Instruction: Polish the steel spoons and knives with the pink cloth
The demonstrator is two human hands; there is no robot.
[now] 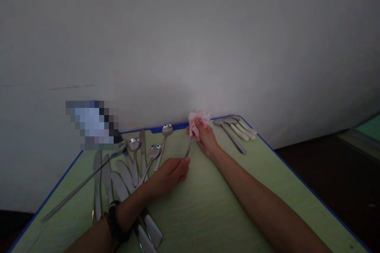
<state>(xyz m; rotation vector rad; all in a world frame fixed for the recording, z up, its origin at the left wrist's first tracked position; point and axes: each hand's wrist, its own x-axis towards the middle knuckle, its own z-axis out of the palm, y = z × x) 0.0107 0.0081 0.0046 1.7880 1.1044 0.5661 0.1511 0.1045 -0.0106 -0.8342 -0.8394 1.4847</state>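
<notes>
My left hand [172,174] is closed around the handle of a slim metal piece of cutlery [187,150], over the middle of the table. My right hand [207,139] pinches a crumpled pink and white cloth [194,126] around the far end of that piece. The cloth hides this end, so whether it is a spoon, a fork or a knife does not show. Nearest to my left wrist lie table knives [120,185] and a shiny spoon [154,151]. Right of my right hand is a metal spoon [230,136].
Cutlery with white handles [240,131] lies at the far right corner of the green table [213,213]. A long-handled spoon [86,184] lies slanted on the left. Behind it leans a pixelated dark-edged object [93,124]. A grey wall [190,47] borders the far edge.
</notes>
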